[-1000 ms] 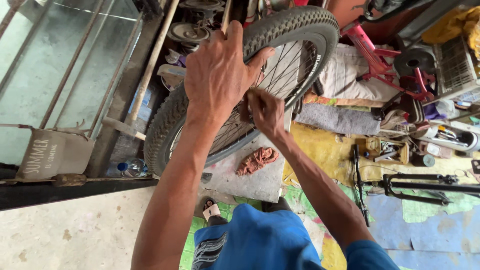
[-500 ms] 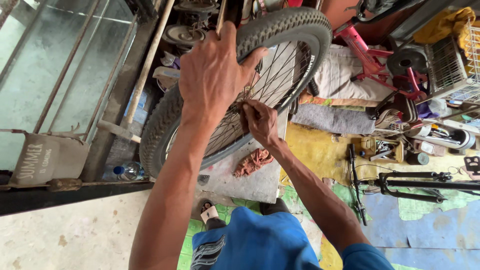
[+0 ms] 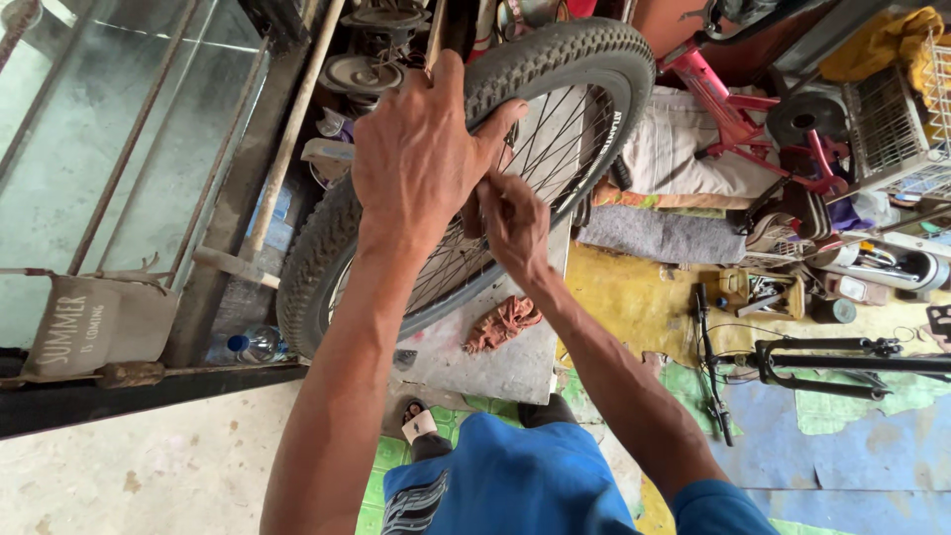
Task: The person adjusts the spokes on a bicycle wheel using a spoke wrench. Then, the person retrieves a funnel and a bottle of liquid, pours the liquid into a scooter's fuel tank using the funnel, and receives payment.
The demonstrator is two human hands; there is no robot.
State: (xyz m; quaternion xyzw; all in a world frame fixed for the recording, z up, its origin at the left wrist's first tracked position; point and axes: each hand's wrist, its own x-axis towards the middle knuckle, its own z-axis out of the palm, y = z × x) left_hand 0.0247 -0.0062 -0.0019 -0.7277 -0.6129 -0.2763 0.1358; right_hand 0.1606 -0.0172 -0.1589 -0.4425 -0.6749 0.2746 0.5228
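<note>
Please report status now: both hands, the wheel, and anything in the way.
Left hand grips the tyre on top of the bicycle wheel. Right hand pinches at the spokes near the rim. Red rag lies below, apart.

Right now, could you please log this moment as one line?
left hand grips bicycle wheel tyre | right hand at spokes | red rag on slab below

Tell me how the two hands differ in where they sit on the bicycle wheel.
The left hand lies spread over the tyre, fingers wrapped across the tread; the right hand is bunched up lower, inside the rim among the spokes. The left shows its back; the right's fingertips are hidden. Both are bare and touch the same wheel.
</note>
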